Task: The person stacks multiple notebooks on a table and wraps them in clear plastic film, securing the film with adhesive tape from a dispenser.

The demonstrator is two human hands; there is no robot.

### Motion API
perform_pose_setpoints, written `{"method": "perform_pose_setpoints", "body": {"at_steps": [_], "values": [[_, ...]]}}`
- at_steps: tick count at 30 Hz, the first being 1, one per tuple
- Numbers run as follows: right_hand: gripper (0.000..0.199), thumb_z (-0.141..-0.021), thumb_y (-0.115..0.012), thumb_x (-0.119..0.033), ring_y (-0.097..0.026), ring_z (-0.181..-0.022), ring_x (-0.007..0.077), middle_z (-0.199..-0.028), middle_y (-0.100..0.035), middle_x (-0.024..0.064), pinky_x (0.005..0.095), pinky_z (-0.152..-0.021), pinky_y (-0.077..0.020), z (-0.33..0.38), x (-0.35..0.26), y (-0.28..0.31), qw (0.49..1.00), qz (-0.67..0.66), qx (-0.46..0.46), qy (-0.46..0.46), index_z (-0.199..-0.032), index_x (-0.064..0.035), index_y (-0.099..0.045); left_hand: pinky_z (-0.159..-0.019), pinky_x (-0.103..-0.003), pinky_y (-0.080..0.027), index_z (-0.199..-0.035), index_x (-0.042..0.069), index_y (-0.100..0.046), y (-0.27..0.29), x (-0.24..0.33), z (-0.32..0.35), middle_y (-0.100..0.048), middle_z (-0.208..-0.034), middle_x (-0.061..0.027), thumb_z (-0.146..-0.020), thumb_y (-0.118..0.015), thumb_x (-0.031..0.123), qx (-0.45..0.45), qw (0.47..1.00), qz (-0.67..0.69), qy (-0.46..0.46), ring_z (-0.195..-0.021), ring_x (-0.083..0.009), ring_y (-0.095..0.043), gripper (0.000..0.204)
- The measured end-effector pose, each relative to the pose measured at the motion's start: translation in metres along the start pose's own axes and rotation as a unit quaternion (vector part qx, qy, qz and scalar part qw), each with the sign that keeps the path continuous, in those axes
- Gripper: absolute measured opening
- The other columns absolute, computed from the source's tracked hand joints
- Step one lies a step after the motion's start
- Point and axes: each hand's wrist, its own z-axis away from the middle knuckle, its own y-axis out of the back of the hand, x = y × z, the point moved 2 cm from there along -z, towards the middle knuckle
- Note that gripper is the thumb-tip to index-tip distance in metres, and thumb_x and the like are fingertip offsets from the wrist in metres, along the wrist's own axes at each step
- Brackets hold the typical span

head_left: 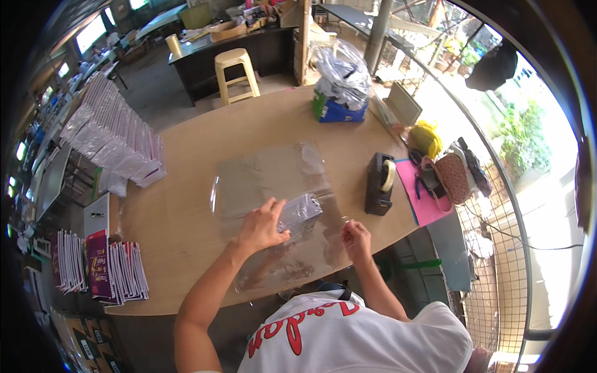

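Notebooks [99, 264]: stood in rows at the near left edge of the brown surface [177, 248], spiral edges showing, one purple cover facing out.
Pen [97, 215]: lay on a pale board just beyond the notebooks.
Stack [118, 133]: rose tall at the far left, made of many packs in shiny clear wrap, leaning a little.
Stool [235, 71]: stood beyond the surface, cream-coloured, in front of a dark desk [249, 62].
Left hand [264, 227]: spread wide, thumb apart from the fingers, set against the left end of the bundle.
Film [267, 171]: lay clear and creased across the middle, reaching both far and near of the bundle.
Bundle [301, 211]: rested on the film between the two hands, clear-wrapped, nearer the left one.
Bag [342, 74]: sat at the far edge, blue and green below, crumpled clear plastic heaped on top.
Right hand [356, 239]: pinched narrow just right of the film, holding a small clear piece [346, 219] at the fingertips; whether tape or film, I could not tell.
Dispenser [378, 193]: stood black to the right of the film, a tape roll in it.
Pink sheet [426, 208]: lay at the right edge, a dark-handled tool [418, 188] on it.
Yellow cloth [426, 138]: lay bunched beyond the pink sheet.
Pouch [454, 177]: rested at the far right, brownish and patterned.
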Motion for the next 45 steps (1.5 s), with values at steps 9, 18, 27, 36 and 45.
{"method": "perform_pose_setpoints", "body": {"at_steps": [9, 18, 27, 36, 45], "values": [[0.035, -0.091, -0.073, -0.025, -0.051, -0.051, 0.007, -0.057, -0.058, -0.0001, 0.0266, -0.047, -0.0391, 0.044, 0.061, -0.123, 0.926, 0.35, -0.046, 0.131, -0.067, -0.0013, -0.064, -0.081, -0.046, -0.056, -0.13, 0.005, -0.055, 0.003, 0.001, 0.0, -0.059, -0.112, -0.0156, -0.068, -0.081, 0.035, 0.011, 1.0, 0.025, -0.007, -0.096, -0.0365, -0.066, 0.073], [0.049, -0.093, -0.066, -0.028, -0.069, -0.093, 0.0293, -0.12, -0.066, 0.0175, 0.0382, -0.081, -0.0571, 0.08, -0.041, -0.151, 0.899, 0.037, -0.146, -0.411, -0.133, -0.0042, -0.053, -0.089, -0.042, -0.052, -0.125, 0.009, -0.059, 0.009, 0.043, 0.064, -0.062, -0.111, -0.0076, -0.068, -0.082, 0.029, 0.094, 0.984, -0.036, -0.147, -0.105, -0.0268, -0.064, 0.065], [0.06, -0.077, -0.07, -0.008, -0.064, -0.089, 0.0173, -0.104, -0.067, 0.0112, 0.0283, -0.079, -0.0512, -0.091, 0.077, -0.33, 0.917, 0.246, -0.315, -0.005, -0.134, 0.0014, -0.053, -0.108, -0.061, -0.029, -0.152, 0.017, -0.034, 0.041, -0.023, 0.113, -0.037, -0.147, -0.0165, -0.08, -0.078, 0.039, 0.199, 0.962, -0.013, 0.188, -0.137, -0.0344, -0.037, 0.087], [0.049, -0.084, -0.072, -0.035, -0.064, -0.084, 0.0181, -0.094, -0.068, 0.0078, 0.032, -0.074, -0.051, -0.301, 0.318, -0.507, 0.856, 0.233, -0.46, -0.033, -0.116, 0.0013, -0.064, -0.105, -0.046, -0.042, -0.132, 0.006, -0.057, -0.021, -0.066, 0.281, -0.048, -0.136, -0.0206, -0.08, -0.079, 0.032, 0.298, 0.811, 0.047, 0.502, -0.128, -0.0387, -0.046, 0.062], [0.052, -0.085, -0.076, -0.031, -0.061, -0.102, 0.0263, -0.11, -0.068, 0.0143, 0.0398, -0.089, -0.0479, -0.251, 0.351, -0.468, 0.795, 0.47, -0.302, 0.237, -0.129, -0.0064, -0.062, -0.094, -0.044, -0.047, -0.133, 0.003, -0.054, 0.101, -0.202, 0.473, -0.058, -0.128, -0.0186, -0.092, -0.065, 0.041, 0.579, 0.572, -0.072, 0.577, -0.112, -0.0331, -0.056, 0.057]]}}
